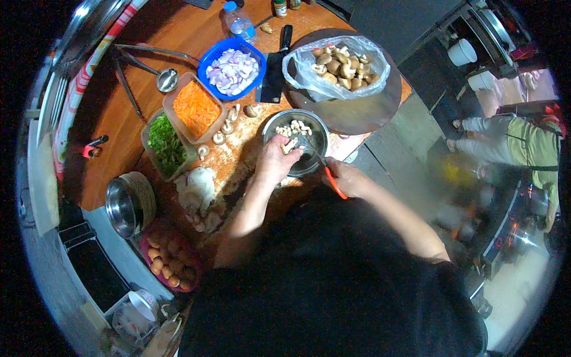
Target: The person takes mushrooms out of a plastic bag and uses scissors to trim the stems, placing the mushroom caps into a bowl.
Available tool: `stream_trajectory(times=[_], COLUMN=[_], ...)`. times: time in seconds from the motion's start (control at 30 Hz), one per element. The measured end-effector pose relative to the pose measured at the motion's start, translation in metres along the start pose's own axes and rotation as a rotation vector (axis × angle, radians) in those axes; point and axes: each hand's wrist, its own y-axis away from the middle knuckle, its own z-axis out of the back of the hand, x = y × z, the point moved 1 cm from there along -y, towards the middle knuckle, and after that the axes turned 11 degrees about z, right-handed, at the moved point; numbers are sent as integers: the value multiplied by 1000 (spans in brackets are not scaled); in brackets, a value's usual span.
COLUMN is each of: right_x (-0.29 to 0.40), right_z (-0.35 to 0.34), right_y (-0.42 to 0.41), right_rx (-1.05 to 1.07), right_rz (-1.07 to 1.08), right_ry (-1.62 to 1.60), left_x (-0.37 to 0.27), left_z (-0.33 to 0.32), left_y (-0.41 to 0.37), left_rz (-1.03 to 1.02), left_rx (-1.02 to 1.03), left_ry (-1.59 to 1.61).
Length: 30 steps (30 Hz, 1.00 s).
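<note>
My left hand [274,158] pinches a pale piece of mushroom [289,146], probably a stem, over a stainless steel bowl [324,134]. Small cut mushroom pieces [294,128] lie in the bowl's far side. In my right hand [350,178] are what look like scissors with an orange handle [333,182]. Their blade reaches over the bowl's right rim towards the held piece. Beyond the bowl, a clear plastic bag [308,87] of whole brown mushrooms [343,69] rests on a round chopping board [352,111]. Several loose mushrooms [219,138] lie left of the bowl.
A cleaver [270,78] lies beside a blue basket [203,62] of chopped onion. Left are tubs of shredded carrot [196,109] and chopped greens [167,143], a ladle [167,80], steel bowls [120,205] and eggs [167,270]. Another person [504,138] stands at right near a stove.
</note>
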Motion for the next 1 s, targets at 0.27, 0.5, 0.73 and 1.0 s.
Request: stream_trajectory(times=[0.27,0.5,0.73,1.0], right_x=[1,5,11,5], right_z=[-7,-10,-2,2], right_y=[-11,-10,-7,-4], right_rx=[-18,-32,-58,-111], right_rz=[54,69,40,98], right_ry=[24,30,180,221], left_x=[1,2,-4,12], left_z=[-11,-14,-17,-12], left_y=[3,1,0,-13], left_rz=[-29,-11,36,79], left_rx=[141,117,144,178], left_ry=[-80,-89,-118,-136])
